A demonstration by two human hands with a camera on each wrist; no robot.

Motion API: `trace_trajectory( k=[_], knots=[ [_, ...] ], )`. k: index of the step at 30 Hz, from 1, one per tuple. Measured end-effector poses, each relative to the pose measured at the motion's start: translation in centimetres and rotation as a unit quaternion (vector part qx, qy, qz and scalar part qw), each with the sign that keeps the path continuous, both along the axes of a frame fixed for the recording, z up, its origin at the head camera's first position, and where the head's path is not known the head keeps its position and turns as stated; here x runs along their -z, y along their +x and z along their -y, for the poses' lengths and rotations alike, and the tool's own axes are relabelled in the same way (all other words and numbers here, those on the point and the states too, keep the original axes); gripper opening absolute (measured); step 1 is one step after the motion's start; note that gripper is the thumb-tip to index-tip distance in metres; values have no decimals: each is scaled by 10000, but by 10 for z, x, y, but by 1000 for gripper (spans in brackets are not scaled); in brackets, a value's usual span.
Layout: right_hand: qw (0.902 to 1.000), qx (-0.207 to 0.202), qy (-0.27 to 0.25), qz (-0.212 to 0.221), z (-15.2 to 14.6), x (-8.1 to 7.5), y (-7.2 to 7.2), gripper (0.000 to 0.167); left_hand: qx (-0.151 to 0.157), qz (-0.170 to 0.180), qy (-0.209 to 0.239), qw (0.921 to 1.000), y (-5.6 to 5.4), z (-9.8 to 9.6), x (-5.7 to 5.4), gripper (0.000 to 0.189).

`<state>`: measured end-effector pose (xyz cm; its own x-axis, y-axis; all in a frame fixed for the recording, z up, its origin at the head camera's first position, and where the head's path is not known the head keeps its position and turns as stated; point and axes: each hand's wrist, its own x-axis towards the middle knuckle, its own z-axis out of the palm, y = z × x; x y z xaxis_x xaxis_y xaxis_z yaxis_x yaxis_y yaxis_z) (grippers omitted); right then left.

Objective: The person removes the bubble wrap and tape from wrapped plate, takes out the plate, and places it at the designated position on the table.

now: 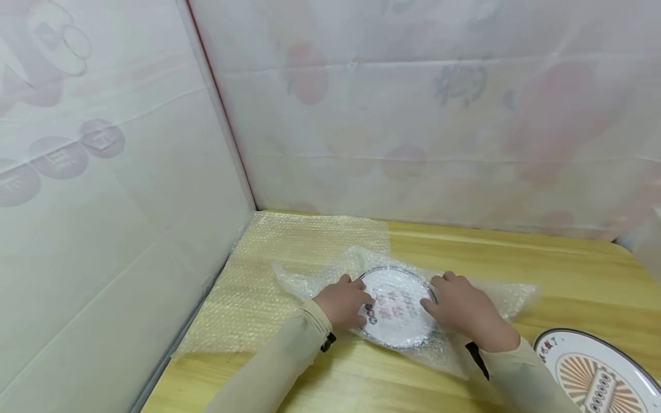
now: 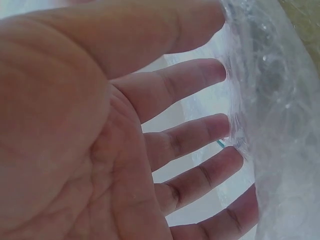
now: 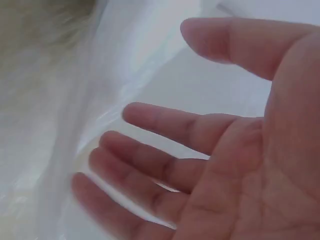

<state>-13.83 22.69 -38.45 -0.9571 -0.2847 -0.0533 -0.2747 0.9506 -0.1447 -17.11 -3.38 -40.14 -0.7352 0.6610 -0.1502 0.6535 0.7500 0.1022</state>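
Note:
A round white plate (image 1: 400,332) with a dark rim and reddish writing lies under clear bubble wrap (image 1: 320,278) on the table. My left hand (image 1: 341,304) is at the plate's left edge. In the left wrist view its spread, nearly straight fingers (image 2: 200,130) touch the bubble wrap. At the right edge of the plate is my right hand (image 1: 465,310). The right wrist view shows its fingers (image 3: 150,155) extended and loosely bent, thumb apart, nothing pinched between them, with wrap close to the fingertips.
Another sheet of bubble wrap (image 1: 242,304) lies flat on the left of the wooden table (image 1: 516,258). A larger printed plate (image 1: 563,350) sits near the right front corner. Pale printed fabric walls (image 1: 361,132) stand at the back and left.

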Motion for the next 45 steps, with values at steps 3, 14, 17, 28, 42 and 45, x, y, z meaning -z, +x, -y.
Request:
trace_trajectory(
  k=[3,14,17,28,42,45],
  knots=[
    [9996,-133,-78,-225,13,-3,8,41,18,-10,-15,10000,0,-1,1,43],
    [9685,-1776,-1141,1321,35,1,22,26,-15,-133,-24,9999,0,0,1,43],
    [9669,-1926,-1118,1249,38,1,22,25,-40,-169,-34,9998,1,0,1,43],
    [9705,-2002,-854,1037,40,5,27,12,-136,-228,129,9996,3,-1,4,44],
    [9667,-2076,-927,1173,44,7,24,18,-73,-334,90,9994,2,-4,5,41],
    [9657,-2100,-962,1182,45,7,24,23,-62,-272,80,9996,1,-4,5,41]
  ],
)
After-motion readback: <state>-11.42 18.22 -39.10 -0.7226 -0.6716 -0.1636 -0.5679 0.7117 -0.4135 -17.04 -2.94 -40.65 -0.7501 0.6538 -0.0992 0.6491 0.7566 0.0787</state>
